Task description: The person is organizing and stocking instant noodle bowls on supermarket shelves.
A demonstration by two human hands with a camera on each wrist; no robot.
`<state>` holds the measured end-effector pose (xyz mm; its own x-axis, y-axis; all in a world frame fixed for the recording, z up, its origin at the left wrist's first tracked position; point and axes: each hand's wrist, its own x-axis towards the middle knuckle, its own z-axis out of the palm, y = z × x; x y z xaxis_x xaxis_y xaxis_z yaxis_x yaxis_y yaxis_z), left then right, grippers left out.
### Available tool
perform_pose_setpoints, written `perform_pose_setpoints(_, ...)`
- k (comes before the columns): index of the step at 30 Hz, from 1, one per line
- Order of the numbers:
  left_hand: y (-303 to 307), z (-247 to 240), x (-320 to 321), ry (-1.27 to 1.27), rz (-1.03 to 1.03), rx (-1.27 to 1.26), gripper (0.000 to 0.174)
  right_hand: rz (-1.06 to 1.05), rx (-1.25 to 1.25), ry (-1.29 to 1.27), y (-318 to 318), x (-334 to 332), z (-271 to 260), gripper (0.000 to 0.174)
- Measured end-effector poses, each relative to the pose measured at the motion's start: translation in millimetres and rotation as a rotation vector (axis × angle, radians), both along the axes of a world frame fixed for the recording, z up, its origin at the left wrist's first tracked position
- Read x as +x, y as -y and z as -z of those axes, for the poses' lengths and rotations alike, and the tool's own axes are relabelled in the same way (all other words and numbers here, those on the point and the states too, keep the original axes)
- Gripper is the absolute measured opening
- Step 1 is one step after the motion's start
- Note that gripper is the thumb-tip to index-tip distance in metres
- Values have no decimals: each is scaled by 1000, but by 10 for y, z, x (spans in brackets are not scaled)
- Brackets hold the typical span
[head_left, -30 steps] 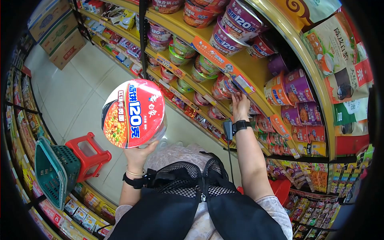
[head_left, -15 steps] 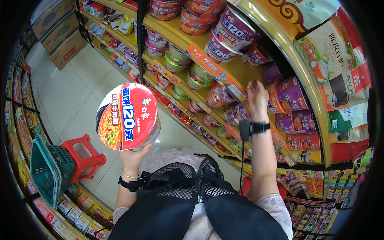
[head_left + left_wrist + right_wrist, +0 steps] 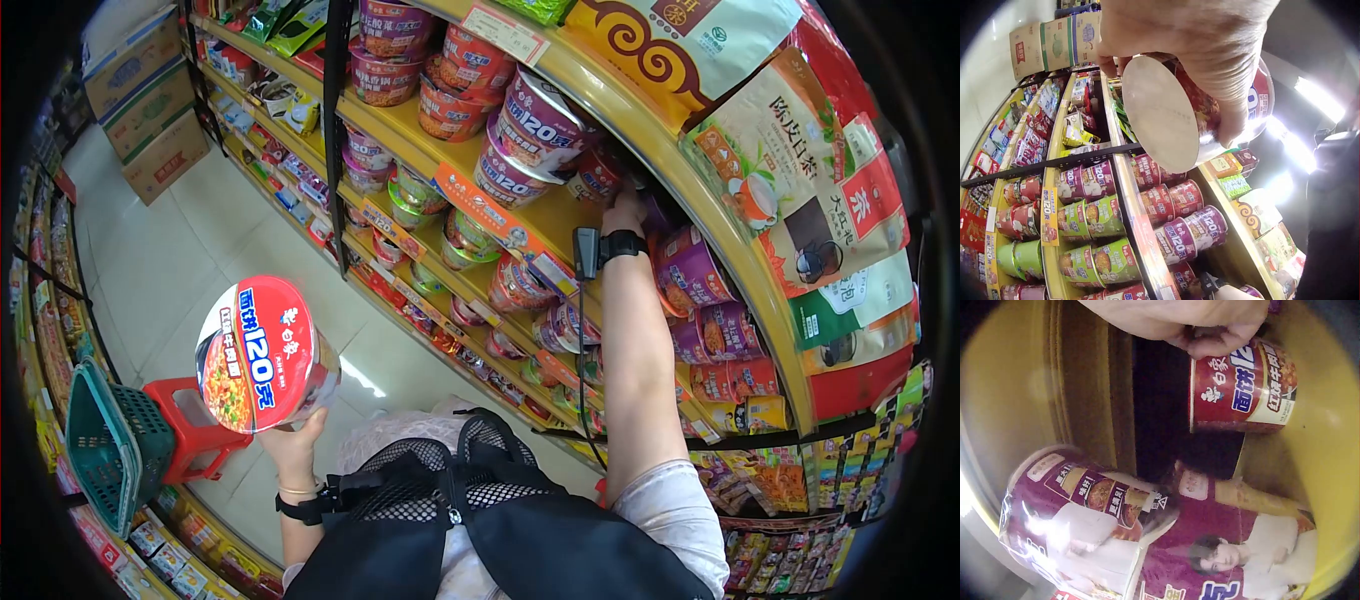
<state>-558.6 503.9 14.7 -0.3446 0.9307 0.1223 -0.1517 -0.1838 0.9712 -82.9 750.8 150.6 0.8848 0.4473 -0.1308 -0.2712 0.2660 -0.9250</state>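
My left hand (image 3: 291, 445) holds a red-lidded instant noodle cup (image 3: 265, 350) out over the aisle, its lid facing the head camera. In the left wrist view, the thumb and fingers wrap around the cup's side, and its pale base (image 3: 1160, 115) shows. Deep in the upper shelf, my right hand (image 3: 626, 214) is at a red noodle cup (image 3: 596, 178). The right wrist view has its fingers curled over the side of this red cup (image 3: 1241, 394), which stands on the yellow shelf board; some fingertips are hidden. Stacked purple noodle cups (image 3: 1079, 519) stand close by.
Packed yellow shelves (image 3: 560, 215) with an orange label strip (image 3: 490, 212) run along the right. Tea bags (image 3: 790, 170) hang at the shelf's near edge. A red stool (image 3: 185, 430), a green basket (image 3: 105, 440) and stacked cartons (image 3: 150, 110) stand on the left.
My right hand has left the lower shelf edge and reached up into the upper shelf, to the red cup. The left hand, still holding its cup, has shifted down and left in view.
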Motion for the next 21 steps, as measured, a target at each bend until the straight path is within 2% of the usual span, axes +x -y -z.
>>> perform_pose_setpoints(4,-4,-25,-23,-15,21,-4,69,-19,32,29,180,-145,-66,18)
perform_pose_setpoints(6,-37,-36,-10,-30,52,12,70,87,109,59,355,-384,-114,15)
perform_pose_setpoints(8,-66,-25,14,-20,70,33,70,108,89,17,503,-372,-7,12)
perform_pose_setpoints(10,-116,-118,62,-37,95,-9,67,-29,167,-17,750,-527,46,12)
perform_pose_setpoints(14,-287,-236,138,-58,146,14,62,-49,142,-35,1099,-727,49,15)
perform_pose_setpoints(17,-425,-222,198,-165,232,27,62,-113,107,-14,1251,-871,10,25)
perform_pose_setpoints(21,-599,-349,404,-213,350,88,63,-194,109,-6,1337,-955,56,22)
